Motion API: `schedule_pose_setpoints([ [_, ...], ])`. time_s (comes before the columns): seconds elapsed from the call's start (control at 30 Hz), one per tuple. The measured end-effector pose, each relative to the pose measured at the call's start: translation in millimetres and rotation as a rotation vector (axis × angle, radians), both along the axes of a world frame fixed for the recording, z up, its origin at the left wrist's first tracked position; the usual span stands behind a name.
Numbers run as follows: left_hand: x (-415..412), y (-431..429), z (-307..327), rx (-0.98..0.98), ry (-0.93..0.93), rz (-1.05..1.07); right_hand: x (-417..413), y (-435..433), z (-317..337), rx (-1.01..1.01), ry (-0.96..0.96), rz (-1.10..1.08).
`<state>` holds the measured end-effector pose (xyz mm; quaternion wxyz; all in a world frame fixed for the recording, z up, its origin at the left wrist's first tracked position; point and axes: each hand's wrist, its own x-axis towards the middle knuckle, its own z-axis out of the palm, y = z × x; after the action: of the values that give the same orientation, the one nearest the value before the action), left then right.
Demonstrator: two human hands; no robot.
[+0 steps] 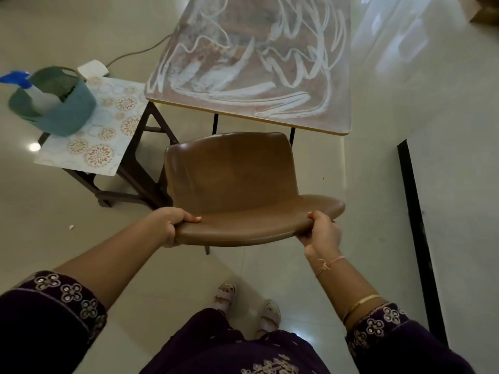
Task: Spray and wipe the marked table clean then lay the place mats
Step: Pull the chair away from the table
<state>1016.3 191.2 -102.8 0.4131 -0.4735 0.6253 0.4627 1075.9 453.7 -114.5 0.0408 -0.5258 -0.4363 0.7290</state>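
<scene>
one marked table [310, 109]: white scribbles are covering its brown top. its long axis is running away from the person, and the near short edge is facing the chair.
one brown chair [235, 184]: it is sitting just before that edge, backrest toward the table, seat front toward the person.
two hands: the left hand [167, 225] is gripping the seat's front left corner, thumb on top and fingers curled beneath. the right hand [321, 233] is gripping the front right corner the same way.
one dark stool [140, 163], standing left of the table.
patterned place mat [108, 125], lying flat on the stool; whether more are lying under it cannot be told.
one teal basket [62, 112], resting on the mat's far left part.
one spray bottle [27, 85], standing in the basket, blue head pointing left.
one white box [93, 68] with a cable, lying on the floor behind the stool.
one black strip [415, 225], lying on the floor at right.
glossy pale tiled floor [378, 171], reflecting light.
</scene>
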Motion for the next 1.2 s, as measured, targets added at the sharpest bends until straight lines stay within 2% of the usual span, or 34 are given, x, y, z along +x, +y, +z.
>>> schedule_pose_setpoints([
  [0.33, -39, -90, -8, -0.116, 0.015, -0.221, -5, -91, 9, -0.234, -0.028, -0.015],
  [0.5, -59, -108, -6, -0.119, 0.042, -0.285, 16, -110, 15, -0.322, -0.079, 0.094],
  [0.8, -90, -107, -6, -0.108, 0.099, -0.419, -17, -85, 24, -0.291, -0.064, 0.069],
  [0.93, -121, -114, -14, -0.044, 0.080, -0.406, -42, -78, 26, -0.176, -0.014, 0.015],
  [1.0, -142, -128, -40, -0.040, 0.086, -0.345, -49, -75, 27, -0.161, 0.004, -0.002],
  [1.13, -120, -106, -4, -0.074, 0.106, -0.439, -41, -76, 23, -0.177, -0.003, 0.011],
  [1.2, -105, -103, -6, -0.081, 0.120, -0.453, -28, -77, 18, -0.208, -0.023, 0.015],
])
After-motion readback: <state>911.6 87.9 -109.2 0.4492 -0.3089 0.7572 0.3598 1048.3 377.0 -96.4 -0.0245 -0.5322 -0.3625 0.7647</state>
